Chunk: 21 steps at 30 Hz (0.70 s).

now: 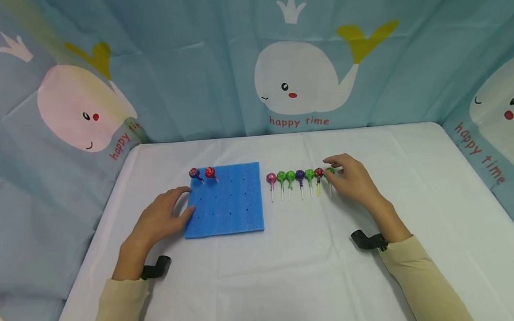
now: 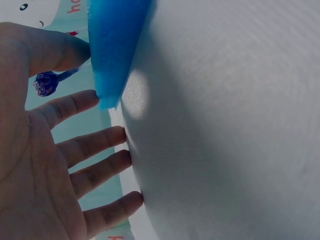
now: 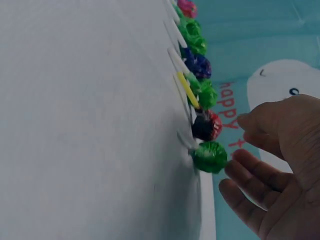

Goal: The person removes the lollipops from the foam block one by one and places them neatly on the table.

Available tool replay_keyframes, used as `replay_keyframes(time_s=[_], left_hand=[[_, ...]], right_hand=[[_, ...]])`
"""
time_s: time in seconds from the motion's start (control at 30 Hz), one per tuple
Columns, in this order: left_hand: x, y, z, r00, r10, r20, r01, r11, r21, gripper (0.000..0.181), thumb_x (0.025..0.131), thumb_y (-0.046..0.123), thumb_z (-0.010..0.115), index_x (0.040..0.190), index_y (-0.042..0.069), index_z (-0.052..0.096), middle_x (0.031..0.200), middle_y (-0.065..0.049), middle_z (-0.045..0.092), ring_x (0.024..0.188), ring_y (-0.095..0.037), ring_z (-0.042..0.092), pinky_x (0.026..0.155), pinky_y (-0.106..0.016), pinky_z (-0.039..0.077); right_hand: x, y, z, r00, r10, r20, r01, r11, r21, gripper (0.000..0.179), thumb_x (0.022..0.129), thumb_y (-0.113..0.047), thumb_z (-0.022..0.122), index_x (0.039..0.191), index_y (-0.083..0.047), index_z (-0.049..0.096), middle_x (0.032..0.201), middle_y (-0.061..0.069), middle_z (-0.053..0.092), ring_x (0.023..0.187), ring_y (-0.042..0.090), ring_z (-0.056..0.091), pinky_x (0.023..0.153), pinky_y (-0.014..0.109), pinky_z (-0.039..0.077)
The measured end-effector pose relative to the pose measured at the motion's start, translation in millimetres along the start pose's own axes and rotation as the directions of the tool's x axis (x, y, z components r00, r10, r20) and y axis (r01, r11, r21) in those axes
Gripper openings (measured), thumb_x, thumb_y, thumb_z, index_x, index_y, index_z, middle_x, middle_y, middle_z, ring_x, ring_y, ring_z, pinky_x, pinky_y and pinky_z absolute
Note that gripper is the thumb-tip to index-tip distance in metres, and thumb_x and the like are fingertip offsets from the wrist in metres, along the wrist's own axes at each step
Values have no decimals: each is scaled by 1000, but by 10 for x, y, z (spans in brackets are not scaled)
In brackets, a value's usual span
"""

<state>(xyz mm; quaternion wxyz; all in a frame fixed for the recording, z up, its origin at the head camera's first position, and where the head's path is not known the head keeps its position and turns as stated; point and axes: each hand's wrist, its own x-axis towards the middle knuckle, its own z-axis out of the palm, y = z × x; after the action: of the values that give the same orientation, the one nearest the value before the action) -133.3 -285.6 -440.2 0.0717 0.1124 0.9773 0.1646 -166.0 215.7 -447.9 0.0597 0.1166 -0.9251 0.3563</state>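
Note:
My left hand (image 1: pixel 161 215) rests at the left edge of a blue foam board (image 1: pixel 225 215), fingers spread, with thumb and index finger touching its side. Two lollipops stand in the board's back row: a dark blue-and-red one (image 1: pixel 194 173) at the corner and a red one (image 1: pixel 210 172) beside it. To the right of the board, several wrapped lollipops lie in a row on the table. My right hand (image 1: pixel 351 179) hovers over the row's right end, fingers loosely bent, close to a green lollipop (image 3: pixel 210 157) and a red one (image 3: pixel 214 125). It holds nothing.
Small holes in rows dot the board. The row also has a pink lollipop (image 1: pixel 271 178) at its left end and a purple one (image 1: pixel 300 174) in the middle. A white cloth covers the table (image 1: pixel 263 281); a blue whale-print curtain (image 1: pixel 217 61) hangs behind it.

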Motion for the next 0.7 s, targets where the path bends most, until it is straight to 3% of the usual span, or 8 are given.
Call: replay_keyframes(time_s=[0.4, 0.53, 0.7], left_hand=[[-24, 8, -23, 1000, -19, 10, 19, 1000, 5, 61, 104, 39, 60, 155, 10, 48, 159, -25, 51, 146, -50, 46, 115, -74, 41], [-9, 17, -26, 1000, -15, 14, 15, 1000, 5, 61, 104, 39, 61, 156, 10, 48, 159, -25, 51, 147, -50, 46, 116, -74, 41], [17, 14, -2, 1000, -9, 17, 9, 1000, -3, 61, 104, 38, 61, 156, 10, 47, 159, -24, 50, 148, -50, 46, 117, -74, 40]], right_hand=[[107, -370, 152, 998, -46, -51, 42, 997, -72, 34, 99, -15, 72, 130, -2, 71, 134, 21, 66, 129, 41, 63, 108, 60, 51], [124, -463, 207, 998, -52, -27, 50, 996, -79, 34, 99, -17, 72, 131, -4, 71, 135, 18, 66, 117, 39, 67, 100, 57, 56], [176, -631, 342, 996, -92, 13, 93, 994, -63, 34, 99, -19, 72, 130, -5, 71, 133, 15, 68, 118, 34, 68, 102, 52, 58]])
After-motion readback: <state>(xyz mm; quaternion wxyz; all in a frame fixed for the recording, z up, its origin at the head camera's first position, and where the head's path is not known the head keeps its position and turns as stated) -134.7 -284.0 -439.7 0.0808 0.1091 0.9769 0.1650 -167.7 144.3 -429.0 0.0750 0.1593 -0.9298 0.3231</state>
